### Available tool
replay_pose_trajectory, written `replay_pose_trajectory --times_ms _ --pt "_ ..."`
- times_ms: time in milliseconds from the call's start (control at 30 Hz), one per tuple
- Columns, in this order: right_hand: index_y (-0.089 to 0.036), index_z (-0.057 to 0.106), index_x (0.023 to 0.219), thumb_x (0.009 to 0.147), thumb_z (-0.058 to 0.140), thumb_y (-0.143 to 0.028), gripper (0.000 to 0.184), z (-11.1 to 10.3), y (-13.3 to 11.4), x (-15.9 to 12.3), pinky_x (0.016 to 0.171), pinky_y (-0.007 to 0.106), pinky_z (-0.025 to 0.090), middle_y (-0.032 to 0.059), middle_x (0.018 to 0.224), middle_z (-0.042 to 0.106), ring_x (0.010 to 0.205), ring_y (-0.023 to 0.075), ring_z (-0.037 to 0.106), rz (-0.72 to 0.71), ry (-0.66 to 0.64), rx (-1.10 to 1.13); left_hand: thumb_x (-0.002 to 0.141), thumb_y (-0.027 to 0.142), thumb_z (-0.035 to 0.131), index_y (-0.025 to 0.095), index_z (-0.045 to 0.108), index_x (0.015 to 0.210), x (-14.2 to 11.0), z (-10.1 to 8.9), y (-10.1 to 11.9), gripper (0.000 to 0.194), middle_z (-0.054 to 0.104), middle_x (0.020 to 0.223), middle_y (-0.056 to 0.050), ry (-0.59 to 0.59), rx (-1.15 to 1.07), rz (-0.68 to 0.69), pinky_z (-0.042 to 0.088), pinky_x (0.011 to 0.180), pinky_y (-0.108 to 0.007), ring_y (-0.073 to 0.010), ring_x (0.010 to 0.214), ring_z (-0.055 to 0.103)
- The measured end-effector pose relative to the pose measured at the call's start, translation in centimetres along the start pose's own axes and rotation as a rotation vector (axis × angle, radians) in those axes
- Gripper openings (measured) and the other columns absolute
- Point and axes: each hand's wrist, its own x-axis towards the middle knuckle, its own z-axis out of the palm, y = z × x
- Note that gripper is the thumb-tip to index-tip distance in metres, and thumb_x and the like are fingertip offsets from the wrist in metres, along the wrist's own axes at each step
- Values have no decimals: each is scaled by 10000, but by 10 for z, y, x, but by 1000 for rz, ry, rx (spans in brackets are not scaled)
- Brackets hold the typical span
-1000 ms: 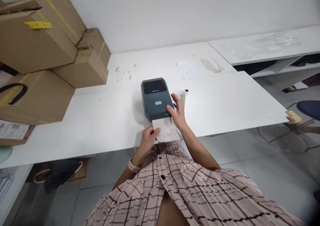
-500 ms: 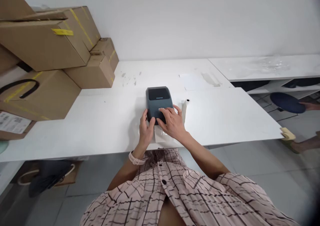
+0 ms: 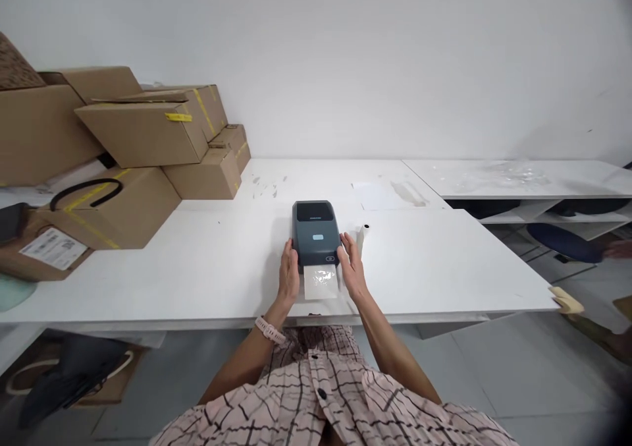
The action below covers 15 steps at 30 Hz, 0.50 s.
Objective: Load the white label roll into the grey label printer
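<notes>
A dark blue-grey label printer [image 3: 315, 227] sits on the white table, its black window towards the wall. From its front edge a glossy white label [image 3: 320, 282] sticks out flat over the tabletop. My left hand [image 3: 288, 271] grips the printer's left side near the front corner, thumb along the edge. On the opposite side, my right hand [image 3: 351, 261] holds the front right corner, fingers against the side. Just beyond the right fingers lies a thin white roll [image 3: 364, 232] with a dark hole in its end.
Cardboard boxes [image 3: 143, 133] are stacked on the left of the table [image 3: 444, 255]. A white sheet [image 3: 378, 196] lies at the back, and clear plastic [image 3: 516, 172] is on the far right surface. A blue stool [image 3: 563, 242] and part of another person [image 3: 619, 250] appear at the right.
My right hand has left the printer's top and moved to its right side, uncovering the light button. My left hand stays at the left side. The view has tilted up.
</notes>
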Motion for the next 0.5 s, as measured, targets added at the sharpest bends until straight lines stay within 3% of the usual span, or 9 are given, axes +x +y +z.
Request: replay_pose_trajectory --times_ms 167,300,433,500 --pt "-282 433 1526 963 489 -682 692 0 -4 1 1274 558 334 115 1645 435 1543 282 396 11 -5 43 1004 686 317 256 466 1558 -3 2 2 718 243 1738 -70 72 42 58 352 1269 -437 -275 1615 206" --pt "-268 484 1496 986 427 -686 662 -7 -16 13 1268 561 336 112 1586 515 1500 283 461 -36 19 42 1004 685 316 263 523 1519 5 -2 17 697 247 1738 -41 75 55 104 365 1261 -390 -267 1612 215" --pt "-269 471 1519 1000 327 -719 701 -8 -44 55 1293 492 285 86 1628 463 1535 251 397 -168 -10 -75 1041 594 310 262 527 1506 47 -4 48 612 421 1665 -46 -8 -21 246 329 1276 -382 -217 1564 352" --pt "-271 391 1573 989 301 -749 760 -3 -60 88 1303 486 245 82 1677 382 1577 249 314 -218 -34 -139 1035 494 403 220 538 1486 75 -4 59 545 507 1605 -80 -23 -55 307 334 1270 -385 -213 1520 431"
